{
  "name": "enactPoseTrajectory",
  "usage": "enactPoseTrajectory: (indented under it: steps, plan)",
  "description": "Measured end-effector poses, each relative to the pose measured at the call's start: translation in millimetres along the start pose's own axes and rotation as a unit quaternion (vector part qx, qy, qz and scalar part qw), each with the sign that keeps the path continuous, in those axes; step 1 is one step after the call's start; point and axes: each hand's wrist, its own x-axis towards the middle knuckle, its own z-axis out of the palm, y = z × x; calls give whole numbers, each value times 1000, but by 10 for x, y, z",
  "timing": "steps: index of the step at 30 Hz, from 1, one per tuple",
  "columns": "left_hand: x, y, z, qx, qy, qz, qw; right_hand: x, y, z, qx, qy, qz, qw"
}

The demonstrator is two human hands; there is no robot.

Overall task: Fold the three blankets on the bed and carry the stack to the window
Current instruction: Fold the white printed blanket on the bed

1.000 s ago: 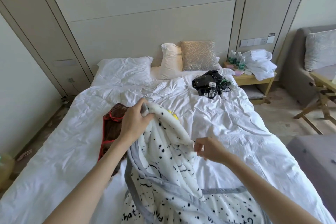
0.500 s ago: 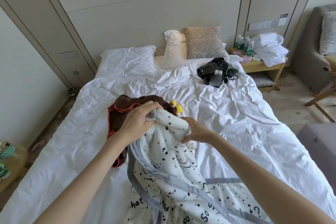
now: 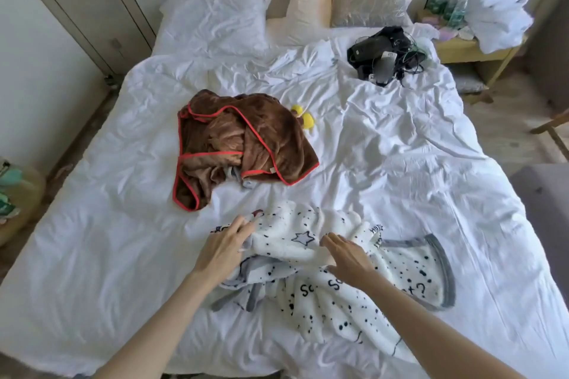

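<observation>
Head view: left hand (image 3: 221, 251) and right hand (image 3: 348, 255) lie flat-fingered on the spotted blanket (image 3: 308, 231); brown blanket (image 3: 243, 138) sits crumpled, nothing folded yet.

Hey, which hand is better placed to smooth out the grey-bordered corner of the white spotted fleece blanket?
Probably the right hand: it rests on the white spotted fleece blanket nearest the grey-bordered corner, while the left hand touches the blanket's opposite edge.
</observation>
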Motion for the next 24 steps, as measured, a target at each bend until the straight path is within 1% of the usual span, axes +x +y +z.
enactPoseTrajectory:
  steps: [2, 4, 5, 7, 9, 10, 14, 17, 21, 24]
  plan:
    - [-138, 12, 253, -17, -34, -24, 999, -144, 121, 289, 29, -72, 2, 997]
    - [-241, 12, 442, -26, -63, -41, 997, -228, 221, 454, 88, -97, 19, 991]
    - [-286, 5, 522, -31, -72, -48, 996, -225, 255, 491, 117, -85, 38, 989]
    - [-368, -19, 665, -38, -87, -71, 993, -150, 329, 516, 142, -23, 100, 985]
    - [-427, -43, 776, -44, -88, -101, 990, -49, 445, 492, 119, 34, 156, 980]
    - [-434, -48, 815, -47, -86, -116, 988, -2, 517, 469, 99, 41, 167, 980]
    - [-345, -11, 916, -86, -53, -184, 978, 145, 828, 481, -5, -26, 130, 991]
    - [-243, -6, 983, -102, -21, -229, 968, 238, 965, 559, -45, -38, 116, 991]
    - [-114, -90, 1055, -152, 26, -337, 929, 342, 1075, 650, 3, -9, 141, 990]
    - [4, -128, 1114, -164, 22, -379, 910, 404, 1118, 606, 47, 85, 157, 983]
